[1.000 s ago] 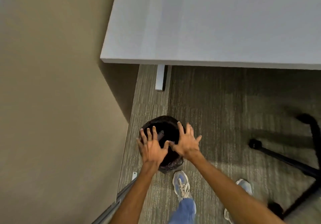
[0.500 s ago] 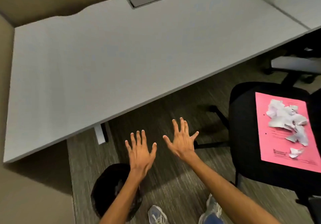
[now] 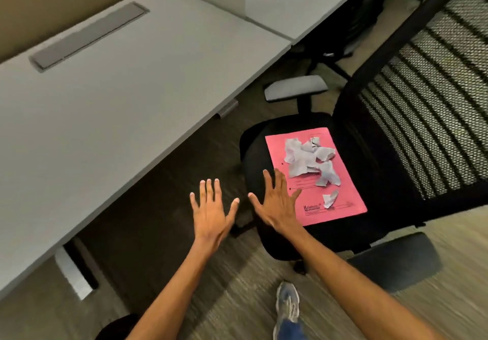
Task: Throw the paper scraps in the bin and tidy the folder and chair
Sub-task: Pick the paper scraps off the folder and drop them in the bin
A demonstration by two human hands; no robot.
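Note:
A pink folder lies flat on the black seat of an office chair. Several torn white paper scraps sit piled on the folder's far half, and one small scrap lies apart, nearer to me. My right hand hovers open, fingers spread, over the seat's front left edge and the folder's left side. Open and empty too, my left hand is over the carpet just left of the chair. The black bin shows only as a dark rim at the bottom left, partly behind my left forearm.
A long grey desk runs along the left with a cable flap in its top and a leg near the bin. The chair's mesh back and two armrests stand to the right. My shoe is on the carpet.
My view swung from the bin up and right to the chair. Both open hands moved from above the bin toward the folder; the bin has slid to the bottom left corner.

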